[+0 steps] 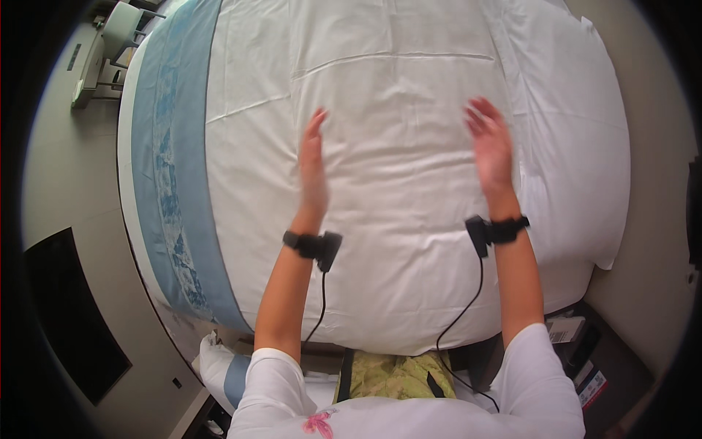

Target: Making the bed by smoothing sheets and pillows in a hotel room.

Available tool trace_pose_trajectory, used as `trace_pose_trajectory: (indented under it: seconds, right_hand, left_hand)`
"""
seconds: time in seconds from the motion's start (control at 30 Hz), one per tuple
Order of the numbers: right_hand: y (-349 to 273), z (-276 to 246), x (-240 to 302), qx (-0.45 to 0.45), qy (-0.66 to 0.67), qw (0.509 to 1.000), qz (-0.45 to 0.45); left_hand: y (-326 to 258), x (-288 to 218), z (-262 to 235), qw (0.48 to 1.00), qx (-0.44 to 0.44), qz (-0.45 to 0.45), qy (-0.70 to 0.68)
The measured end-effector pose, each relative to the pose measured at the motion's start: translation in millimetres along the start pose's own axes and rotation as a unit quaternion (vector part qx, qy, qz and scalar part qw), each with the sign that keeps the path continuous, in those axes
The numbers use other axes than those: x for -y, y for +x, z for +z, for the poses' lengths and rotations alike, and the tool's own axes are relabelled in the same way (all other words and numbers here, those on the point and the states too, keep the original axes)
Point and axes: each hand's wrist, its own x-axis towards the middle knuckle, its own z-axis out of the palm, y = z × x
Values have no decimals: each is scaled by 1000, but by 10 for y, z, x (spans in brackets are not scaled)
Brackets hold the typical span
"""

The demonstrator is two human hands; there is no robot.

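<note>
Both my hands reach out over a bed spread with a white sheet. Edge-on, with its fingers stretched out, my left hand holds nothing and is slightly blurred. My right hand is also empty; its fingers are apart and a little bent. Whether either hand touches the cloth, I cannot tell. Creases cross the sheet between and beyond the hands. Each wrist wears a black strap with a small device and a cable: the left device and the right device.
A blue patterned bed runner lies across the bed's left part. White bedding covers the right side. At lower right stands a dark nightstand with small items. A white-and-blue cushion, a wall screen and a chair are left.
</note>
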Motion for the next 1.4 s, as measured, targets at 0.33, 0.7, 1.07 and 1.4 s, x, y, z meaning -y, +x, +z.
trace_pose_trajectory:
  seconds: [0.33,0.7,1.07,1.4]
  right_hand:
    - [1112,281,-700,28,265,946,184]
    - [1345,-548,-398,-22,243,964,109]
    - [1180,-998,-247,-332,-20,936,-119]
    - [-1528,-790,-224,-113,196,962,151]
  left_hand:
    - [1010,767,593,823,200,129,515]
    - [1166,994,32,746,84,50,658]
    - [713,818,-1119,718,109,-26,687]
    - [-1898,389,-1623,888,-44,-449,91]
